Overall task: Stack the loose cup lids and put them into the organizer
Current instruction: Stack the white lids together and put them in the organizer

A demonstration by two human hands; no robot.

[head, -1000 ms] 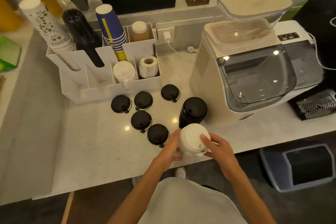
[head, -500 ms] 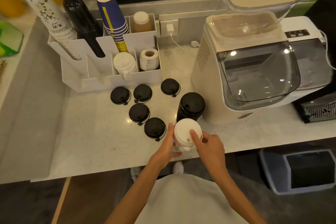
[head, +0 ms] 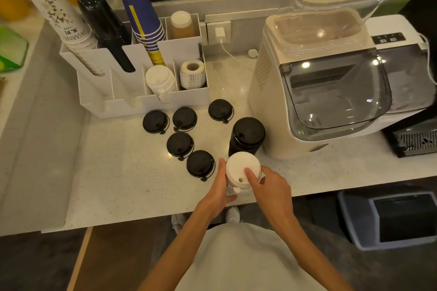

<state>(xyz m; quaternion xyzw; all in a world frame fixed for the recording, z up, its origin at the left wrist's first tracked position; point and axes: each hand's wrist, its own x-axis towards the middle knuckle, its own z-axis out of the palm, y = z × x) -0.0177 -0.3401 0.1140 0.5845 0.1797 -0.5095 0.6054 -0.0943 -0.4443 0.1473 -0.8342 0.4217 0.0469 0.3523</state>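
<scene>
Both hands are gripping the white lid stack [head: 241, 170] at the near edge of the surface [head: 118, 184]: left hand [head: 218, 188] wrapping its left side, right hand [head: 269, 186] pressing its top. Five loose black lids [head: 179, 144] are lying left of it, a black lid stack [head: 247, 136] just beyond, the organizer [head: 132, 101] farther left.

1. Warm, dim overhead light; bright counter [head: 118, 172], dark floor below.
2. Glare spots on the machine's clear door [head: 335, 94].
3. Wide-angle bending at the edges; slightly soft.
</scene>
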